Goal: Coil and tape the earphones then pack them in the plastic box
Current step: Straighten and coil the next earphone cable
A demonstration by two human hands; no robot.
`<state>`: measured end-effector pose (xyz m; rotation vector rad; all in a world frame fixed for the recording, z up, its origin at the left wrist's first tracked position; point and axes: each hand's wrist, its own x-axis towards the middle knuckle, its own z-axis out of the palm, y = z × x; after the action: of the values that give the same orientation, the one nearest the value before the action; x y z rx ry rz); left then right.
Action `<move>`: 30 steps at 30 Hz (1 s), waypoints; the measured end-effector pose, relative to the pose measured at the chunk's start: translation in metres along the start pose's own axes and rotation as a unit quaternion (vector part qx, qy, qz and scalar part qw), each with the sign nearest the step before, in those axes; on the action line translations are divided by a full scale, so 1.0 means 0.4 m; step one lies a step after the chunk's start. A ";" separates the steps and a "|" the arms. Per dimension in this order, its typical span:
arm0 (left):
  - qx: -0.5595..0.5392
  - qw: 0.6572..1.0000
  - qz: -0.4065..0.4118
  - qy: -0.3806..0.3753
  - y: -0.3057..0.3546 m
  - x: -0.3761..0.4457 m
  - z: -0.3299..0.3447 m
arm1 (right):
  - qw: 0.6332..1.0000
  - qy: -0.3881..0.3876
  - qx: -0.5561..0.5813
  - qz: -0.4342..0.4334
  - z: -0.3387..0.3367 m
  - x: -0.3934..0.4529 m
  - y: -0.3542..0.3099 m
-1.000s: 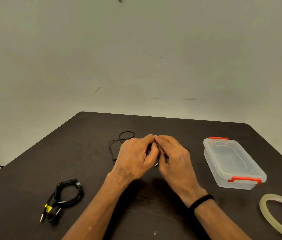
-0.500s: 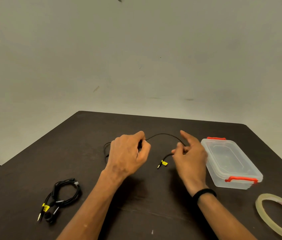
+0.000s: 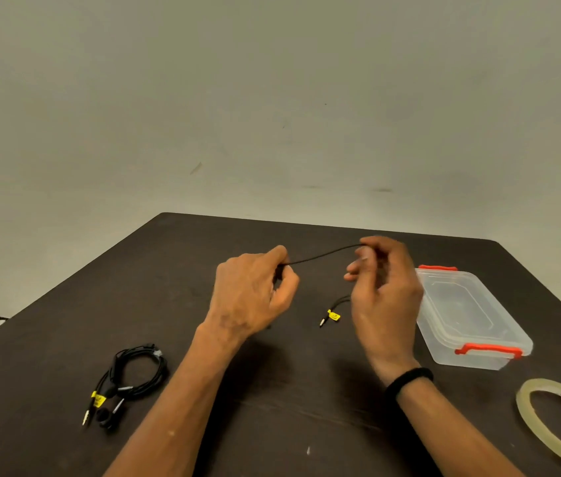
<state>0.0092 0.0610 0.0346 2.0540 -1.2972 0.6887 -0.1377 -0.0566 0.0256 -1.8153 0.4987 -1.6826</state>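
I counted two earphone sets. My left hand (image 3: 249,294) and right hand (image 3: 384,290) each pinched the loose earphone cable (image 3: 323,255), stretched between them above the table (image 3: 306,390); its plug (image 3: 328,317) hung at five o'clock from centre. One coiled set (image 3: 134,376) lay at eight o'clock. One lidded plastic box (image 3: 468,315) sat at three o'clock, one tape roll (image 3: 554,428) at four.

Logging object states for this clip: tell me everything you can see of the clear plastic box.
The plastic box is a shallow rectangular container of clear, slightly cloudy plastic with rounded corners. Its clear lid is on, with a red clip latch at the far end and another at the near end. It looks empty. It sits flat on the dark table, angled, just beyond the right hand; neither hand visibly touches it.
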 end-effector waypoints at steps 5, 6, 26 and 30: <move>0.022 0.998 -0.063 0.005 -0.034 0.005 -0.012 | 0.995 0.018 0.025 0.093 -0.013 0.012 0.024; 0.020 0.998 -0.063 -0.003 -0.030 0.004 -0.009 | 0.994 -0.010 0.008 0.106 -0.011 0.005 0.031; -0.024 0.997 -0.031 0.073 0.008 0.004 0.007 | 0.961 -0.252 -0.056 0.098 -0.015 -0.033 -0.019; -0.015 0.989 -0.084 0.123 -0.006 0.006 -0.001 | 0.969 -0.208 -0.060 0.119 -0.005 -0.036 -0.008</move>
<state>0.0122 0.0606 0.0362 1.9554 -0.9789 0.8107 -0.1418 -0.0451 0.0168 -2.0335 0.6127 -1.0936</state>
